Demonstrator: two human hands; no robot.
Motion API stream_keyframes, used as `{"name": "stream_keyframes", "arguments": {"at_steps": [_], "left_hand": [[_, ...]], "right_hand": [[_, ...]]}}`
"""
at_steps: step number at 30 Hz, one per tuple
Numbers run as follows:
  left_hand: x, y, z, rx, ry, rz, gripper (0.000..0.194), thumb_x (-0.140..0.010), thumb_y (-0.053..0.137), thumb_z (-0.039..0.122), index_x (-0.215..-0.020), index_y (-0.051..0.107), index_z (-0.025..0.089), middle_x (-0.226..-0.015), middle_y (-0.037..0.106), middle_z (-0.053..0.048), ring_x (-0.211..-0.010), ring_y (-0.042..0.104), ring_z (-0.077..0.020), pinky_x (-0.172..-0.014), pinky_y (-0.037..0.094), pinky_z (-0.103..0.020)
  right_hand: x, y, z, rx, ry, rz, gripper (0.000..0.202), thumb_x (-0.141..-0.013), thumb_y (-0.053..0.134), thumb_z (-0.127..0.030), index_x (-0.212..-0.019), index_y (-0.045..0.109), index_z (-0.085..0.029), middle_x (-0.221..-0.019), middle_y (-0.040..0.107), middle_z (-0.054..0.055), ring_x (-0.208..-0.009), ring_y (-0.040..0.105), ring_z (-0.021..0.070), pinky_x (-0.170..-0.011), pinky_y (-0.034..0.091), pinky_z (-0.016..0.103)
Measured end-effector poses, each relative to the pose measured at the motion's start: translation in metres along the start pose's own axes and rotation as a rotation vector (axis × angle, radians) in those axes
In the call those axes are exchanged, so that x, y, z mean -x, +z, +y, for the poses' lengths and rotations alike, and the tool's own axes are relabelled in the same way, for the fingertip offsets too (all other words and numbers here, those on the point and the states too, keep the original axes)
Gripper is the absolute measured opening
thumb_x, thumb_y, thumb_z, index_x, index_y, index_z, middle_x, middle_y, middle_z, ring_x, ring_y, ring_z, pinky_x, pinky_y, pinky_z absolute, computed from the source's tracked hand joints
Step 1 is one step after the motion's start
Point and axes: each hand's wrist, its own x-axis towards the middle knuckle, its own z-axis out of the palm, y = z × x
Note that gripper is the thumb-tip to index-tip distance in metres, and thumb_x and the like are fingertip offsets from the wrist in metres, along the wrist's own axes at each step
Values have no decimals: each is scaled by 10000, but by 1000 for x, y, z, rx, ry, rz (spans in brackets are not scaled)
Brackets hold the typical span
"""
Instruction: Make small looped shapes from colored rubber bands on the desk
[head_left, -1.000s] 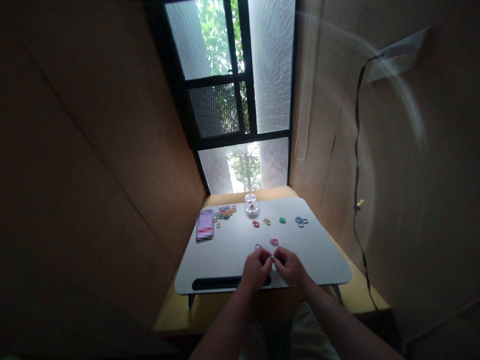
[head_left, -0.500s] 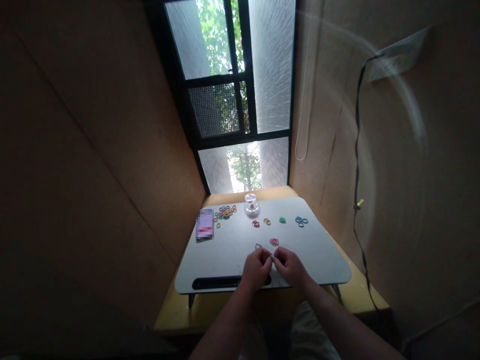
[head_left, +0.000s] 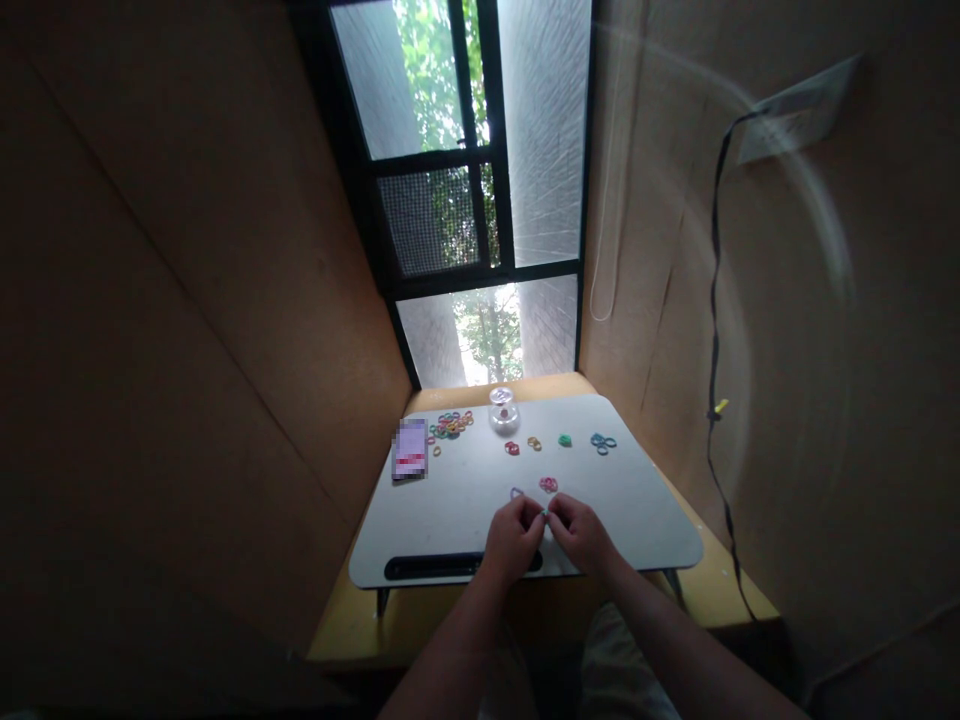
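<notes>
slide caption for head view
Left hand and right hand pinch a greenish item by pink bands on a white table.

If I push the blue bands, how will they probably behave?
The blue bands are probably light, being small, thin loops. Lying flat, they seem unlikely to roll. They may separate, since they look loosely grouped.

The tabletop (head_left: 442,515) has lots of room left of the left grip (head_left: 512,538) and right of the right grip (head_left: 581,533). Just ahead, the purple band (head_left: 515,490) and pink bands (head_left: 548,484) are in the way. Farther back, the clear jar (head_left: 504,416) blocks the middle and a pile of bands (head_left: 452,426) blocks the left.
</notes>
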Motion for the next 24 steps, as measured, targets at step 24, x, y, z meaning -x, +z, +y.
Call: {"name": "stream_keyframes", "arguments": {"at_steps": [24], "left_hand": [[0,0,1,13,9,-5,152,-831,579,300,-766,607,165,-662,593,10,-600,503,-116,-584,371,-227]], "right_hand": [[-1,0,0,-10,-22,-7,159,-867,471,-264,-718,497,-217,-653,535,-11,-617,505,160,-595,380,268]]}}
